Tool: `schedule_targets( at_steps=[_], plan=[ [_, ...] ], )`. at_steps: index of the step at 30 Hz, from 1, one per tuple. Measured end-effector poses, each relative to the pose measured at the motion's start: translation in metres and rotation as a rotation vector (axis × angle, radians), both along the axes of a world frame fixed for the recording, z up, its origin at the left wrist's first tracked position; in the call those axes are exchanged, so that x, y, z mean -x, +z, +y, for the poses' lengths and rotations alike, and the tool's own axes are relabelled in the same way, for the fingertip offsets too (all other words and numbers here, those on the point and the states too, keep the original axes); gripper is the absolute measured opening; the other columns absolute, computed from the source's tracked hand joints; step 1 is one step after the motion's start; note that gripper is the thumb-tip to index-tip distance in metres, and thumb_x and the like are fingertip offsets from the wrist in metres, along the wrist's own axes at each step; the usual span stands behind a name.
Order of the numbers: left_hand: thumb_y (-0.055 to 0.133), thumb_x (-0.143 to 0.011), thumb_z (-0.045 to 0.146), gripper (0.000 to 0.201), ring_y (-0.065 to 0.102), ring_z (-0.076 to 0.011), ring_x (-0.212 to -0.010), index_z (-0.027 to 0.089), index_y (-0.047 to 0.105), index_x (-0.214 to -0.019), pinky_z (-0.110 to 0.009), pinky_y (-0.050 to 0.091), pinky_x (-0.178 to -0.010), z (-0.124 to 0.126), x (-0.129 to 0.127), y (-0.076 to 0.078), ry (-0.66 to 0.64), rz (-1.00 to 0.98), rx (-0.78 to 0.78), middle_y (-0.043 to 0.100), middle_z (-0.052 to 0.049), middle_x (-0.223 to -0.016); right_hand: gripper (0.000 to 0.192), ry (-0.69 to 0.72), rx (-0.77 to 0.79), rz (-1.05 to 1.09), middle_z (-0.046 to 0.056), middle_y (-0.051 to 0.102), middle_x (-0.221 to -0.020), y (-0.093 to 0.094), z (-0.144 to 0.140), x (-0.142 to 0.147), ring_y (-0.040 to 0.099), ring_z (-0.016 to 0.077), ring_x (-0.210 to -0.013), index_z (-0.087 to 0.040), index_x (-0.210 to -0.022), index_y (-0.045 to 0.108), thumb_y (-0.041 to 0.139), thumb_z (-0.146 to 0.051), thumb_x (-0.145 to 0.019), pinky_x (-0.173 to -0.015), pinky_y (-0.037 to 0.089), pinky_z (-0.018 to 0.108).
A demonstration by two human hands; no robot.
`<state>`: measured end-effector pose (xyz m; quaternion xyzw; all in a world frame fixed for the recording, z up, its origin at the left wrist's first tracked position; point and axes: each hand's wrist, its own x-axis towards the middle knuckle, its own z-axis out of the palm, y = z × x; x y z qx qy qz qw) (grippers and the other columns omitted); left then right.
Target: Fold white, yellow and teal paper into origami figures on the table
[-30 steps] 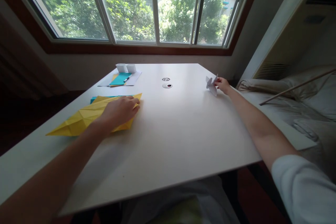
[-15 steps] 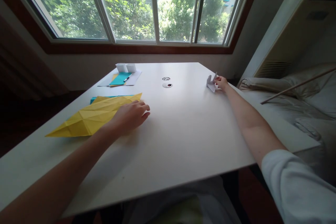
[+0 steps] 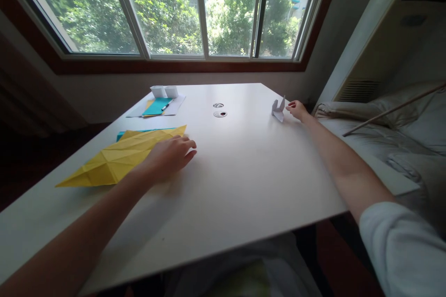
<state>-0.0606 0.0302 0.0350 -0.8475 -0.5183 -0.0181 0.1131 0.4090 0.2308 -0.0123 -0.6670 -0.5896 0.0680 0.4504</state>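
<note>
At the right side of the table, a small white origami figure (image 3: 278, 111) stands upright with pointed flaps. Just to its right is my right hand (image 3: 297, 110), its fingertips a little apart from the paper and holding nothing. On the left, a large creased sheet of yellow paper (image 3: 120, 155) lies folded into a long, pointed shape. My left hand (image 3: 173, 152) is over the right part of this sheet, fingers loosely bent and apart; whether it touches the paper I cannot tell. A blue-green piece (image 3: 121, 134) shows behind the yellow paper.
Toward the far left stand two white paper boxes (image 3: 164, 92), beside teal paper (image 3: 157, 106), white sheets and a pen (image 3: 167, 105). Two round inserts (image 3: 220, 114) sit in the white tabletop (image 3: 240, 167). A pale sofa (image 3: 369, 125) adjoins the right edge.
My right hand has let go of the white origami figure and drawn slightly right. The figure stays standing. My left hand keeps its place over the yellow paper. The view has shifted slightly.
</note>
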Motion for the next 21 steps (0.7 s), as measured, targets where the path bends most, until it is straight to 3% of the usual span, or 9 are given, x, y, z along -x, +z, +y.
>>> schedule_targets(
  at_steps=[4, 10, 14, 21],
  plan=[
    [0.035, -0.087, 0.039, 0.033, 0.061, -0.0242, -0.088, 0.023, 0.063, -0.092, -0.029, 0.043, -0.064, 0.007, 0.011, 0.002, 0.02, -0.045, 0.017, 0.066, -0.006, -0.097, 0.012, 0.016, 0.076, -0.089, 0.002, 0.057, -0.068, 0.012, -0.023, 0.016, 0.05, 0.0132, -0.06, -0.017, -0.069, 0.053, 0.062, -0.024, -0.067, -0.063, 0.043, 0.031],
    [0.038, -0.084, 0.044, 0.042, 0.054, -0.0302, -0.106, 0.017, 0.062, -0.105, -0.038, 0.042, -0.086, 0.021, 0.038, -0.003, 0.071, -0.063, 0.082, 0.058, -0.012, -0.117, 0.013, 0.298, 0.1, -0.23, 0.002, 0.062, -0.073, 0.026, -0.081, 0.083, 0.054, 0.0129, -0.063, -0.019, -0.075, 0.06, 0.064, -0.029, -0.069, -0.063, 0.042, 0.027],
    [0.039, -0.081, 0.056, 0.064, 0.046, -0.0341, -0.117, 0.012, 0.047, -0.127, -0.044, 0.039, -0.093, 0.022, 0.043, -0.007, 0.248, -0.077, 0.181, 0.048, -0.017, -0.131, 0.009, 0.526, 0.07, -0.33, 0.002, 0.062, -0.071, 0.022, -0.126, 0.126, 0.055, 0.0122, -0.062, -0.018, -0.077, 0.058, 0.058, -0.027, -0.075, -0.058, 0.041, 0.024],
    [0.041, -0.081, 0.049, 0.056, 0.048, -0.0363, -0.114, 0.013, 0.045, -0.124, -0.044, 0.04, -0.088, 0.026, 0.051, -0.008, 0.458, -0.076, 0.262, 0.05, -0.02, -0.128, 0.005, 0.641, -0.047, -0.56, 0.0, 0.061, -0.075, 0.006, -0.177, 0.155, 0.052, 0.0097, -0.061, -0.019, -0.079, 0.055, 0.052, -0.017, -0.077, -0.058, 0.036, 0.022]
  ],
)
